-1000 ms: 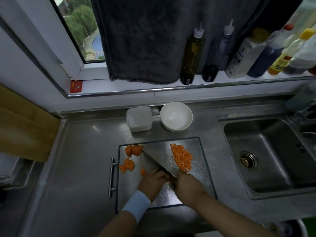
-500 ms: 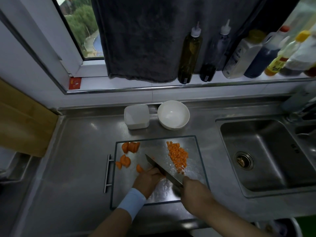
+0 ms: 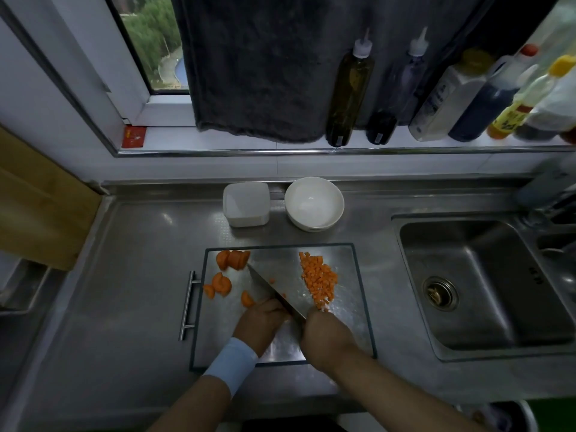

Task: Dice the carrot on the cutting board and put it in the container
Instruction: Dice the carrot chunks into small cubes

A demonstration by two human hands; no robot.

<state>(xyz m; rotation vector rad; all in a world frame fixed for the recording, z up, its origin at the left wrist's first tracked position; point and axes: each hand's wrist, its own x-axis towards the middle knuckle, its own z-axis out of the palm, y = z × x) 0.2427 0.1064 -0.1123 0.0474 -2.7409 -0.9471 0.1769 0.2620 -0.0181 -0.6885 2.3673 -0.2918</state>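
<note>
**Carrot [image 3: 319, 280] part diced on the cutting board [image 3: 349, 322]**

The diced carrot [image 3: 321, 275] lies in a loose heap on the right half of the cutting board, at the centre of the frame. The carrot chunks [image 3: 233, 259] that are still whole sit along the board's left side: a cluster at its upper left corner, a few more below that, and one piece just beside the left hand [image 3: 260, 322].

The right hand [image 3: 327, 333] is wrapped around the handle of the knife [image 3: 274, 289]. The blade runs diagonally up and left across the board, and its tip nearly reaches the upper cluster. The left hand wears a pale blue wristband [image 3: 230, 364], and its curled fingers press against the flat of the blade. Whether they hold a piece underneath cannot be told.

The container [image 3: 246, 204], square and white, stands on the steel tabletop [image 3: 140, 275] just above the board. A white bowl [image 3: 314, 202] sits to its right. The sink [image 3: 486, 285] fills the right of the frame. A row of bottles [image 3: 349, 88] stands on the sill at the upper right, beside a hanging dark towel [image 3: 255, 63].
</note>
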